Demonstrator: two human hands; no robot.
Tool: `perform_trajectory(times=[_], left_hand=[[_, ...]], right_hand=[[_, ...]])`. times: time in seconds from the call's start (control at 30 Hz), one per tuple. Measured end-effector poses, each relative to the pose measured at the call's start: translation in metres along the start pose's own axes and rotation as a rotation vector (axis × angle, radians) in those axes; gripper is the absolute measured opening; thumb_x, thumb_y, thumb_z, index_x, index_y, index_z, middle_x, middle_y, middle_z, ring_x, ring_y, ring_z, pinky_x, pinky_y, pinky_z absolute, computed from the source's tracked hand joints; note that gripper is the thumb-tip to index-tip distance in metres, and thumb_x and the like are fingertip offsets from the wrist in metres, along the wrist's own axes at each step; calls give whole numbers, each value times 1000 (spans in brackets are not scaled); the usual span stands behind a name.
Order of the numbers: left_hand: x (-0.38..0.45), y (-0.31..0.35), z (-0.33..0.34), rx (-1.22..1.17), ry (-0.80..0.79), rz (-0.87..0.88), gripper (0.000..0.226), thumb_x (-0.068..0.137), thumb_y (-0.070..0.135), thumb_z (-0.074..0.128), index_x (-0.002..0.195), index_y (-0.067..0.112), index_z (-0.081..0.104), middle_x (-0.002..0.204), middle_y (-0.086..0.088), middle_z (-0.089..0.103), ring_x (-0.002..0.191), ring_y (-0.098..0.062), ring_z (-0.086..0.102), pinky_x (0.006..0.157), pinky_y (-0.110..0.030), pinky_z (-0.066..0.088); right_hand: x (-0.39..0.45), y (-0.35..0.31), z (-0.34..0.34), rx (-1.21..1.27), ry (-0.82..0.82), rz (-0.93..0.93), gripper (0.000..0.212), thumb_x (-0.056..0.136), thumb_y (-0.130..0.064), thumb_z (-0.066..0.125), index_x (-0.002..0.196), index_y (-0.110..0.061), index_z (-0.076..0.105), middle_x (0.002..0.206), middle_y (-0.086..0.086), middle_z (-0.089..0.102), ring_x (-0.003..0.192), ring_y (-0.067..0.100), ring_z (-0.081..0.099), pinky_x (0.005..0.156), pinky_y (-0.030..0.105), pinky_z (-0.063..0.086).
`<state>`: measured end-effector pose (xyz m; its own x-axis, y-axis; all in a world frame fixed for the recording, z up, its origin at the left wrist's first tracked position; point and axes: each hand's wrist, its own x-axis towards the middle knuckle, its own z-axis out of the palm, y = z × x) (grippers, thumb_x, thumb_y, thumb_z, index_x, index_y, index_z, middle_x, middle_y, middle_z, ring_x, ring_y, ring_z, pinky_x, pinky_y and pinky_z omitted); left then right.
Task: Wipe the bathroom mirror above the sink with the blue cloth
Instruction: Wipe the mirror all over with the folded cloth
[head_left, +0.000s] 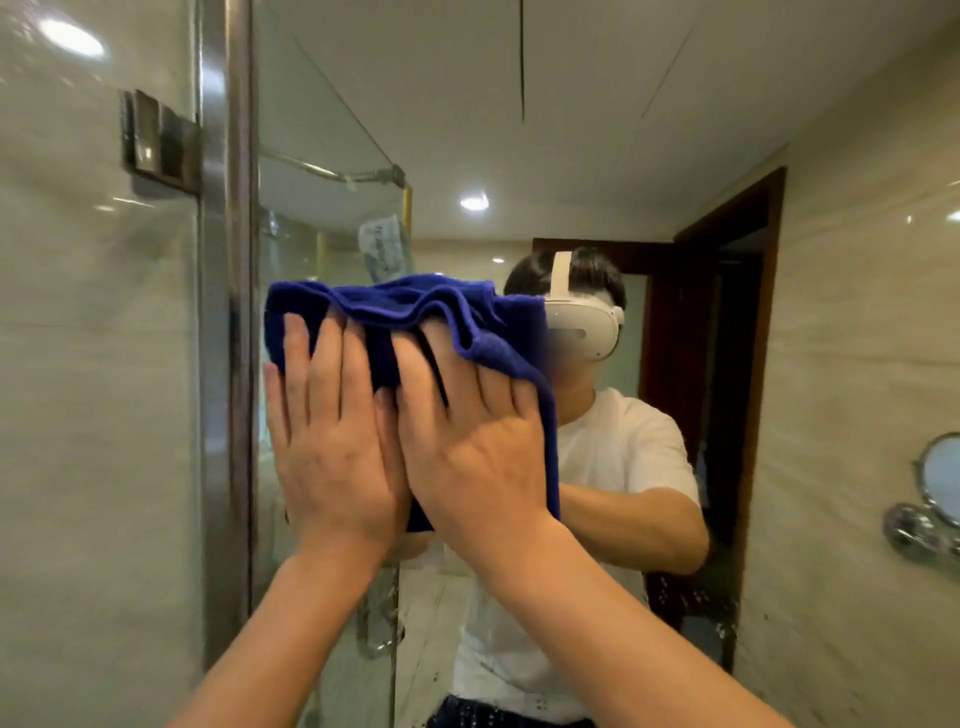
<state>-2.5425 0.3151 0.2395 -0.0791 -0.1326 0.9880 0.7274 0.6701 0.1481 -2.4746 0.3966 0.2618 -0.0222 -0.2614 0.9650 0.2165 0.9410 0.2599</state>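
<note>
A blue cloth (415, 312) lies bunched against the bathroom mirror (571, 156), near the mirror's left edge at about head height. My left hand (332, 441) presses flat on the cloth's left part, fingers straight and pointing up. My right hand (467, 441) presses flat on it right beside the left, thumbs touching. The cloth's top edge folds over above my fingertips and its right corner hangs down past my right hand. The sink is out of view.
A metal frame strip (228, 312) borders the mirror's left edge, with a tiled wall (93, 415) and a metal bracket (156, 140) beyond. A round shaving mirror (940, 478) is mounted at the right. The mirror reflects a person in a white shirt, a glass shower screen and a dark doorway.
</note>
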Motion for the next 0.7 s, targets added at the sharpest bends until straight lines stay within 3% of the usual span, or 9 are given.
perform_trajectory(times=[0.2, 0.47, 0.57, 0.7], left_hand=[[-4, 41, 7, -11, -57, 95, 54, 102, 28, 24, 150, 4, 29, 158, -13, 31, 150, -28, 16, 124, -44, 9], [50, 5, 5, -5, -18, 30, 53, 102, 25, 29, 150, 4, 32, 158, -14, 31, 150, -27, 16, 122, -46, 11], [69, 8, 6, -24, 0, 24, 52, 102, 26, 28, 150, 6, 32, 158, -13, 31, 150, -27, 16, 123, -47, 10], [92, 40, 11, -93, 24, 107, 51, 103, 28, 27, 151, 12, 34, 159, -7, 31, 150, -27, 17, 122, -49, 12]], right_hand=[[-17, 36, -18, -90, 50, 38, 36, 101, -23, 42, 129, -9, 60, 132, 13, 60, 120, 30, 52, 99, 41, 39], [49, 15, 4, -96, 25, -60, 41, 101, -23, 39, 135, -6, 54, 136, 14, 56, 129, 33, 50, 113, 40, 28], [67, 17, 5, -17, 46, 10, 48, 104, -29, 26, 137, -7, 52, 140, 11, 54, 133, 30, 46, 113, 40, 27], [78, 44, -9, -97, 104, 102, 45, 100, -31, 38, 135, -10, 55, 140, 8, 53, 136, 28, 42, 111, 41, 28]])
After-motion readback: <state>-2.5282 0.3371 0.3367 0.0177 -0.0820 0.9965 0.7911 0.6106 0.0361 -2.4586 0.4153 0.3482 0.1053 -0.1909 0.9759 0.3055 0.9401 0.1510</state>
